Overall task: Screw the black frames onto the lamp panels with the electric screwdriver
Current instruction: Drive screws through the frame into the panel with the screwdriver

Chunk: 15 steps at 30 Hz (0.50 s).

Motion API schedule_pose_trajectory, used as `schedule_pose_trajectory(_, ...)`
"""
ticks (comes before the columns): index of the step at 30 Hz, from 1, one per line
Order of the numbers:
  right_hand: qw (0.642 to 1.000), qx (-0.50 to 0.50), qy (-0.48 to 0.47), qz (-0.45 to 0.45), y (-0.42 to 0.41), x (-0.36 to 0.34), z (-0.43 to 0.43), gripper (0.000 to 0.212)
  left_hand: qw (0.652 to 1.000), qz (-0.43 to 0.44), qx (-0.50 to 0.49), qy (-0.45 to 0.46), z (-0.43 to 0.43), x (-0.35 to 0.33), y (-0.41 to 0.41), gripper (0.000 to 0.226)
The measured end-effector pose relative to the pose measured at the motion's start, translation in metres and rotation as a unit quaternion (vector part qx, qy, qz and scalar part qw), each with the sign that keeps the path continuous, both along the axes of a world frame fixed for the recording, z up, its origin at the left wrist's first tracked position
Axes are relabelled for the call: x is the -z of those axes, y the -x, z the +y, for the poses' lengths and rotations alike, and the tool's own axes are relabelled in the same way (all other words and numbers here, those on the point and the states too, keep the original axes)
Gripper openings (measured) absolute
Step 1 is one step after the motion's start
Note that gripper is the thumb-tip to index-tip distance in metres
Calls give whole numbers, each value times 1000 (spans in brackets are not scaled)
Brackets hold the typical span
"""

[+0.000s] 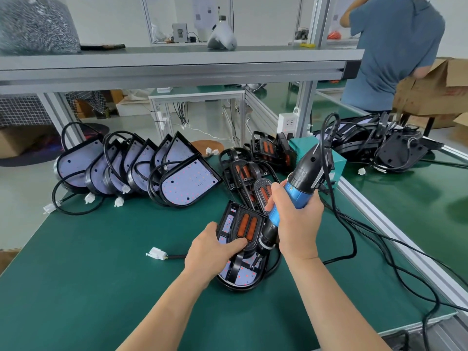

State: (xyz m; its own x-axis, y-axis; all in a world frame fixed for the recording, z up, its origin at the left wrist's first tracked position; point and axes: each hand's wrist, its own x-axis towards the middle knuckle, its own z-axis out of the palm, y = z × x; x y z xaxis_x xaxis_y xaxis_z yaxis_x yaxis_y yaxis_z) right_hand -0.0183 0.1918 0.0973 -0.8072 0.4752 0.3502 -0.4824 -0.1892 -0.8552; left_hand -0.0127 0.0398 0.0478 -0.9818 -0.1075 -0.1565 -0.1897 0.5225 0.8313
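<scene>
Left hand (pixel 215 252) lies over the left side of a lamp panel (pixel 240 279) near the middle of the tabletop (pixel 101 274). Its fingers are laid nearly straight across the black frame (pixel 247 230), pressing it down, and the thumb is at the panel's left edge. Right hand (pixel 296 219) is wrapped round the blue barrel of the electric screwdriver (pixel 293 196), which is tilted nose-down with its bit meeting the frame over the near, rounded half of the panel. Panel noted as D-shaped and black-rimmed, with a pale face dotted in red and white. Frame is black with two orange oblong inserts. Survey from the left: a grey mottled bag (pixel 35 24) sits on the upper shelf (pixel 177 64), contents too blurred to identify. A row of lamp panels (pixel 141 160) leans one on another along the far left edge of the tabletop, faces toward the camera, black cables looped round them. A white connector (pixel 156 254) lies on the mat just left of the left wrist. A heap of black frames (pixel 243 171) sits at the far edge behind the work. A teal box (pixel 339 164) stands behind the screwdriver, contents hidden. The screwdriver's black cord (pixel 321 138) rises in a loop from its rear. A pile of black lamp housings (pixel 395 145) rests on the adjoining bench. An open cardboard box (pixel 430 89) stands at far right with a person (pixel 390 46) in a blue shirt beside it, contents not visible.
</scene>
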Motion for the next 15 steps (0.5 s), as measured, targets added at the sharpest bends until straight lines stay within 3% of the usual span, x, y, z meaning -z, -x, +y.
schedule_pose_trajectory(8,999,-24,-23,4,-3,2,-4,16,1000,6,1,-23,0,1,-1,61)
schedule_pose_trajectory(12,995,-81,-49,12,-11,2,-3,27,1000,3,4,-31,0,-2,-4,62)
schedule_pose_trajectory(15,990,-128,-50,15,-15,1,-3,22,999,2,9,-40,-1,-2,-3,61)
